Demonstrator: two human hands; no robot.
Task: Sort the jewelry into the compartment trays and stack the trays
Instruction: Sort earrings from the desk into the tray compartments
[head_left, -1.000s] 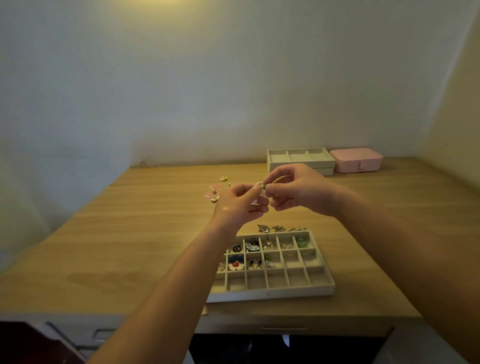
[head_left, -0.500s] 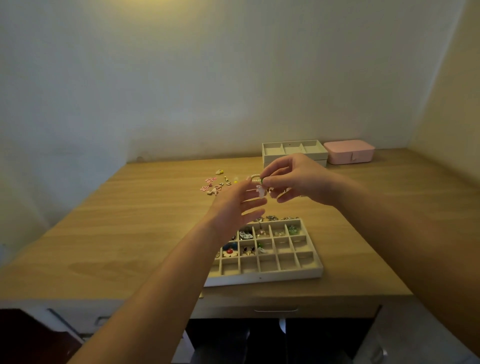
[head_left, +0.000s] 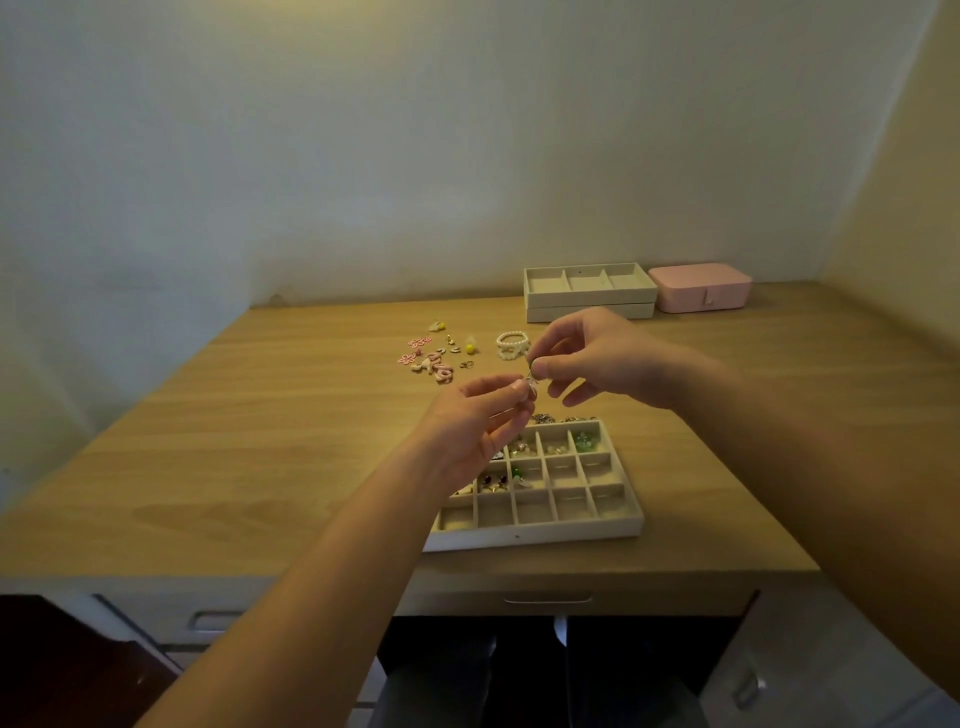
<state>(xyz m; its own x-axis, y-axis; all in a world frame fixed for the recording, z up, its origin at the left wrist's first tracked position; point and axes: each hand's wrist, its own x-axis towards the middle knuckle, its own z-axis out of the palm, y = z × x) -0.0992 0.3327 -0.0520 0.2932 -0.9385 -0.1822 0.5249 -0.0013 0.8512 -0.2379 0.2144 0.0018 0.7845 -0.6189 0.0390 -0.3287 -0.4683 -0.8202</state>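
Writing: you are seeing none that can be read on the trays, the box or the pieces.
Table (head_left: 270, 447): it is carrying everything in front of you, against a bare wall.
Tray (head_left: 540, 530): it is lying near the front edge, just below your hands; the far and left cells are holding small pieces, among them green beads (head_left: 586, 441), while the near row and the right cells are showing bare lining. Your left forearm is covering its left corner.
Stacked trays (head_left: 589, 292): two are sitting one on the other at the back of the table, the top one showing wide cells.
Pink box (head_left: 698, 287): it is standing shut, just right of the stacked trays.
Loose jewelry (head_left: 434, 356): pink flower shapes, a yellow bead and small metal bits are lying scattered behind your left hand, well apart from the near tray.
Pearl bracelets (head_left: 511, 345): they are lying just beside your right fingers, on the far side.
Left hand (head_left: 475, 426): palm up, fingers curled, thumb and fingertips pinching the lower end of a small piece (head_left: 531, 382).
Right hand (head_left: 597, 364): thumb and forefinger are pinching the upper end of the same piece, the other fingers spread loose.
Piece: you are holding it in the air between both hands, above the far edge of the near tray; it is too small to tell its kind.
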